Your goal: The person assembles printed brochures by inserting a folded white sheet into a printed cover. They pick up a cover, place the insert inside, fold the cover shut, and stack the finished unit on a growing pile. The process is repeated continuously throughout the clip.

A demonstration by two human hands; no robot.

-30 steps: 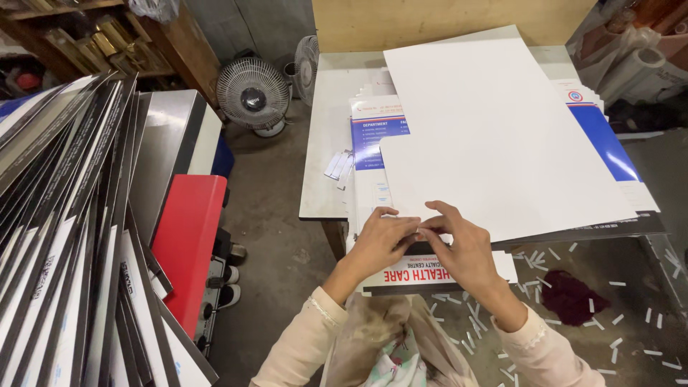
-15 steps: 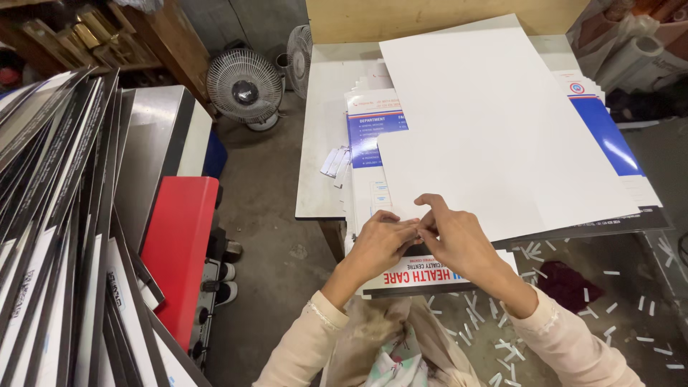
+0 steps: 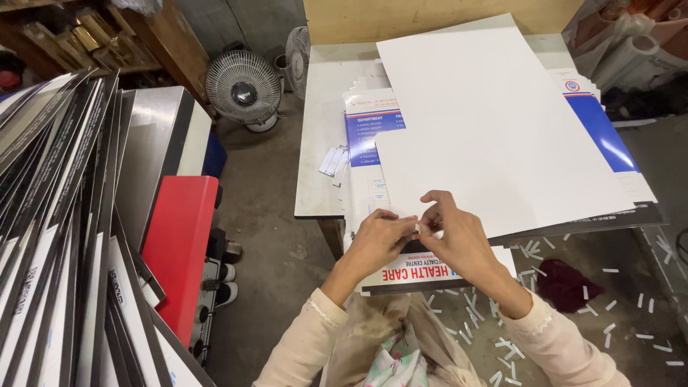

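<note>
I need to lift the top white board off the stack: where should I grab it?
By the near edge of the white board, from the near side. That corner overhangs the stack, where the left hand and right hand already meet.

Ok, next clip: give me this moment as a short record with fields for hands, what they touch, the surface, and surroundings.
left hand: left hand pinches at the near corner of the white board
right hand: right hand meets it at the same corner, fingertips together
held item: too small to tell
work piece: large white board on top of a stack of printed boards
surface: grey table
floor: white strips scattered
left side: leaning panels, red machine, two fans
</note>
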